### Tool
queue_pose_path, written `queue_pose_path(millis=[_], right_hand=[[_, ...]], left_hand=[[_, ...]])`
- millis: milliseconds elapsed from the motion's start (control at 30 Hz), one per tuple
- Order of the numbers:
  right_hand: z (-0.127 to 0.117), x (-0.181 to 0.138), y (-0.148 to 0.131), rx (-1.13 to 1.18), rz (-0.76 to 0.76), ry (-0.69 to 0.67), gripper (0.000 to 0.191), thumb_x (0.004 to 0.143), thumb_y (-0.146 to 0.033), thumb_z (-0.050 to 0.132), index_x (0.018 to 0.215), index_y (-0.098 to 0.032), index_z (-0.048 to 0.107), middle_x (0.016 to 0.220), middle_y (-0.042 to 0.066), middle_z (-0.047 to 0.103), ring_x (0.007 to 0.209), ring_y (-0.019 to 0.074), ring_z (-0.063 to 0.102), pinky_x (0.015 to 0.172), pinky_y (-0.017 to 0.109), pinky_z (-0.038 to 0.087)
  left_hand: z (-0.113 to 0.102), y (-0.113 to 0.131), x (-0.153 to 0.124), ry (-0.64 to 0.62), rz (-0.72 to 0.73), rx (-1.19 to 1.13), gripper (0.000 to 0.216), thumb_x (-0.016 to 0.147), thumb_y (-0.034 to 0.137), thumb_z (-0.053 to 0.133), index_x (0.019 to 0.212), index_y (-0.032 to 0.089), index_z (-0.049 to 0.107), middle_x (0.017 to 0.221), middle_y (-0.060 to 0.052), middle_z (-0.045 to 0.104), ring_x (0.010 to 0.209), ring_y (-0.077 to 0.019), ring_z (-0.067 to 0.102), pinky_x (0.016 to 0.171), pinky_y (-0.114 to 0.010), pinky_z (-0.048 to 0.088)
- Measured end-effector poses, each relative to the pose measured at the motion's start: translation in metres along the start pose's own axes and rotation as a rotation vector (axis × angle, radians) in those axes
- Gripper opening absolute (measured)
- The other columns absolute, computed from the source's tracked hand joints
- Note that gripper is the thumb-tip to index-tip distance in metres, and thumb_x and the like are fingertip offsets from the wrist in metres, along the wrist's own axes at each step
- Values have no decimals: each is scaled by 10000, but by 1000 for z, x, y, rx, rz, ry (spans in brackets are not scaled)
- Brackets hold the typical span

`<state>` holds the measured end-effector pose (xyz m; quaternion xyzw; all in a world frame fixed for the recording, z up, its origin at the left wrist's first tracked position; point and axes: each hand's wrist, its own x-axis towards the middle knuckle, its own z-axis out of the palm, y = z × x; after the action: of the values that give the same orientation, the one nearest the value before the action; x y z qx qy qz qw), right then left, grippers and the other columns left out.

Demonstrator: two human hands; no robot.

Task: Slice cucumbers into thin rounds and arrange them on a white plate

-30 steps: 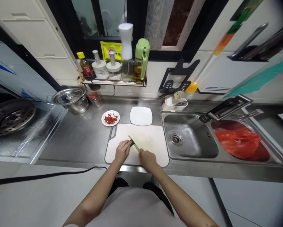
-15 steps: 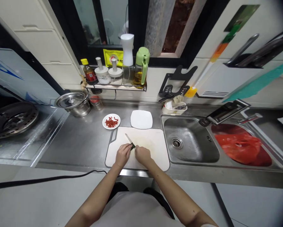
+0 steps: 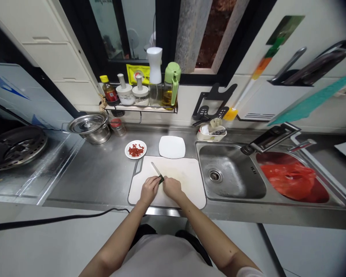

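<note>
My right hand (image 3: 172,187) is closed around a small knife, its fingers wrapped into a fist. The pale blade (image 3: 156,168) of the knife points up and to the left over the white cutting board (image 3: 187,173). My left hand (image 3: 149,188) is closed too, fingertips pinching a small dark green piece (image 3: 161,179) right beside the knife. What kind of thing this piece is, I cannot make out; the fingers partly hide it. Behind the board stand a small white plate of red bits (image 3: 142,154) and a white squarish plate (image 3: 172,147) with nothing on it.
Right of the board is a steel sink (image 3: 233,169), with a red plastic bag (image 3: 290,179) in the second basin. A lidded steel pot (image 3: 93,129) and a red-capped jar (image 3: 118,127) stand back left. Above hangs a rack (image 3: 141,109) with seasoning bottles.
The view has shifted slightly. Both hands stay closed at the same spot on the board, and the knife tilts nearly as before.
</note>
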<state>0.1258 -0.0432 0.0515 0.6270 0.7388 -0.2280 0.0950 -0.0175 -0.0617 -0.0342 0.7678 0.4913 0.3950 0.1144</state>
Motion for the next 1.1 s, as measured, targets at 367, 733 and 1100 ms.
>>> queue_pose_path(millis=[367,733,1100], right_hand=[[4,-24,13,-12,22,-43,295,933,-198,321,1093,-129,558,969,144,690,935,238,656,737,320,450],[3,-42,21,-33,54,-93,287,946,-229,329,1097,-146,559,989,150,687,940,242,657,730,324,443],[-3,-16,8,-30,-3,-48,297,936,-199,327,1101,-124,563,999,161,685,962,238,652,746,318,450]], left_hand=[[1,0,0,2,1,12,280,919,181,457,1118,213,651,1050,-78,671,1007,-180,609,892,-369,533],[3,1,0,13,-28,15,276,920,195,463,1113,224,657,1047,-80,676,1011,-183,618,883,-376,547],[0,2,1,12,-11,24,276,912,180,473,1114,220,657,1042,-79,679,1007,-179,618,879,-364,545]])
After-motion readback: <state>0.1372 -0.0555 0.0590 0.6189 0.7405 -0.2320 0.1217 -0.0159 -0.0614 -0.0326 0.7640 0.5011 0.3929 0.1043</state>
